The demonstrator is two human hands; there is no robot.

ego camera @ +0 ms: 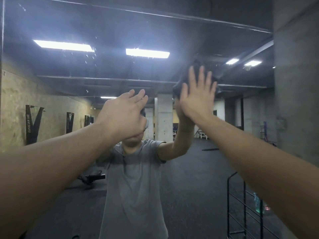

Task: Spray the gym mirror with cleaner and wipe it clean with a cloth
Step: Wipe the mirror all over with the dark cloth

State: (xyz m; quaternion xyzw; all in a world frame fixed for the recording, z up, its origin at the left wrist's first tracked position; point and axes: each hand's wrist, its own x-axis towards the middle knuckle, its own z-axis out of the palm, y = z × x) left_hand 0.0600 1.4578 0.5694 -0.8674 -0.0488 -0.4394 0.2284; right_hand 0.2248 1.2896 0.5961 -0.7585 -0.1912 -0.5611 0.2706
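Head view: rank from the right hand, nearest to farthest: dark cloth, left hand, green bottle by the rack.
1. dark cloth: pressed flat on the mirror under the right hand.
2. left hand: to its left and slightly lower, empty.
3. green bottle: far lower right, beside the black rack.

cloth (198, 73) was black, basically blending into the dark reflected ceiling. mirror (120, 28) had pale droplet specks and a hazy bluish-white glare round the reflected lights. reflected shirt (134, 178) plain grey, floor (189, 169) dark charcoal, left wall (17, 109) tan with black banners, pillar (296, 83) bare grey concrete.
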